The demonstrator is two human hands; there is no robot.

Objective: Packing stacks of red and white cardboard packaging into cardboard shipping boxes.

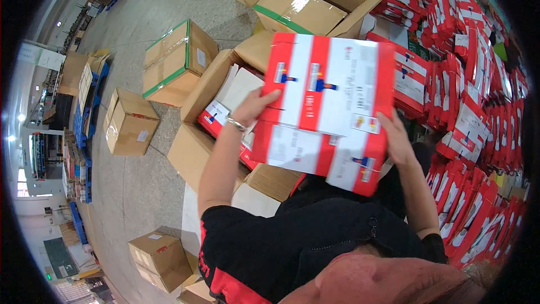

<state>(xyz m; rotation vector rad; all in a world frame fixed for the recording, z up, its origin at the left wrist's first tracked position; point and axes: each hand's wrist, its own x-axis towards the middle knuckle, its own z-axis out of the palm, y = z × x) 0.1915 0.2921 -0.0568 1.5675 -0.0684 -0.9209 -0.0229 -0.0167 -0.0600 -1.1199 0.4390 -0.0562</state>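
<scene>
- My left hand (254, 107) and right hand (395, 138) clasp a stack of flat red-and-white cardboard packages (329, 107) at centre frame, one on each side, so it stays level.
- Just below-left, the open brown cardboard carton (194, 146) holds similar packages.

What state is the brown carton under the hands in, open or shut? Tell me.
Open. The brown carton has its flaps folded outward, and red and white packs show inside it.
</scene>
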